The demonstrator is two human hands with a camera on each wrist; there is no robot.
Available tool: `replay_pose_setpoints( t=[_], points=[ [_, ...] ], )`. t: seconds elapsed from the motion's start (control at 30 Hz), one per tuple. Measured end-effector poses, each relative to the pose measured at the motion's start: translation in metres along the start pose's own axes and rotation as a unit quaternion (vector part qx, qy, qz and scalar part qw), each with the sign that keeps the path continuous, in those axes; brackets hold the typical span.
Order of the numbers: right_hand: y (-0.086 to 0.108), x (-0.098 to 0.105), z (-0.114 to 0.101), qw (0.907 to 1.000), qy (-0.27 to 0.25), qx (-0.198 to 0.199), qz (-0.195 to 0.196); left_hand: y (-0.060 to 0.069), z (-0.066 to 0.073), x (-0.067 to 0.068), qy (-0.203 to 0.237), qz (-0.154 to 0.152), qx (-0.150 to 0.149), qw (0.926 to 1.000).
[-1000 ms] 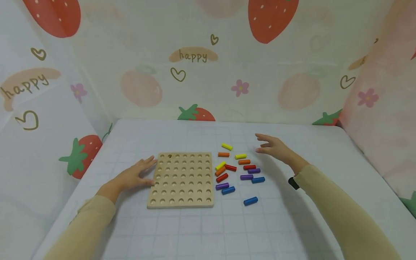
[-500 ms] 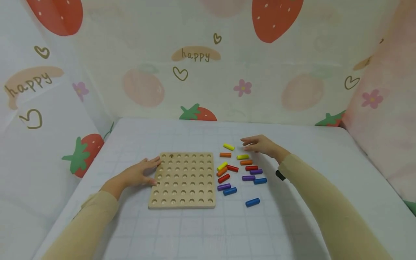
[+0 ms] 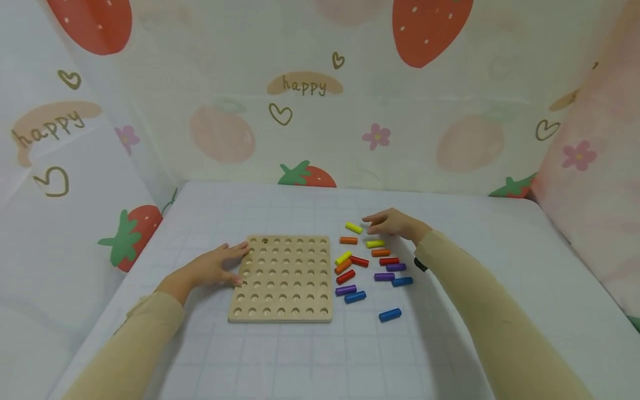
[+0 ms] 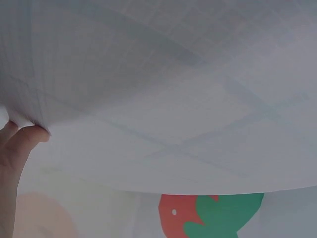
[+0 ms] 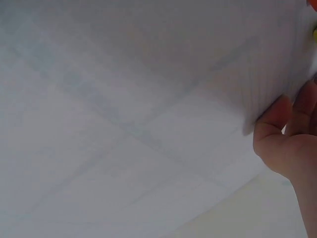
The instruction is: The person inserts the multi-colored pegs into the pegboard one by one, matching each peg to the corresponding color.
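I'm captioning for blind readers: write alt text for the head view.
A person's left hand touches a wooden board with holes; their right hand is near a yellow peg, one of many colored pegs lying right of the board.

A cream-coloured hanging sheet (image 3: 320,141) printed with strawberries, pink flowers and hearts spans the upper half of the head view, with brown "happy" lettering (image 3: 305,85) at upper centre. A white printed side panel (image 3: 60,244) fills the left, a pale pink one (image 3: 590,216) the right. Below, a white tabletop with faint blue-grey grid lines (image 3: 280,355) lies under soft, muted light.
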State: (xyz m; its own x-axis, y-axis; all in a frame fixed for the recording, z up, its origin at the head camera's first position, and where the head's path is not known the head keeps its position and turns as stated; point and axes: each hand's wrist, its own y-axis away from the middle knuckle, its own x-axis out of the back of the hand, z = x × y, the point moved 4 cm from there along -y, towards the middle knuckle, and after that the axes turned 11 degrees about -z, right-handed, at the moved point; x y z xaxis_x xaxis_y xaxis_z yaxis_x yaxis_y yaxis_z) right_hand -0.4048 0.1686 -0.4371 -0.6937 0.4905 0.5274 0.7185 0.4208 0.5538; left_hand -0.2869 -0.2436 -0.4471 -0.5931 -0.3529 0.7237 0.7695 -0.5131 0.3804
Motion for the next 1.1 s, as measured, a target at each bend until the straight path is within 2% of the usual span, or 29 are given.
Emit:
replay_pose_setpoints(
  t=[0.33,0.77,1.1],
  points=[
    [-0.013,-0.004,-0.010,0.9985,0.012,-0.053,-0.008,0.001,0.001,0.001,0.003,-0.004,0.000,1.0000],
    [-0.022,-0.006,-0.013,0.9966,0.029,-0.074,0.022,0.002,0.004,0.004,0.004,-0.007,0.013,0.9999],
    [-0.024,-0.009,-0.010,0.9942,-0.013,-0.094,0.050,-0.002,0.005,0.001,0.005,-0.004,0.004,1.0000]
  ],
)
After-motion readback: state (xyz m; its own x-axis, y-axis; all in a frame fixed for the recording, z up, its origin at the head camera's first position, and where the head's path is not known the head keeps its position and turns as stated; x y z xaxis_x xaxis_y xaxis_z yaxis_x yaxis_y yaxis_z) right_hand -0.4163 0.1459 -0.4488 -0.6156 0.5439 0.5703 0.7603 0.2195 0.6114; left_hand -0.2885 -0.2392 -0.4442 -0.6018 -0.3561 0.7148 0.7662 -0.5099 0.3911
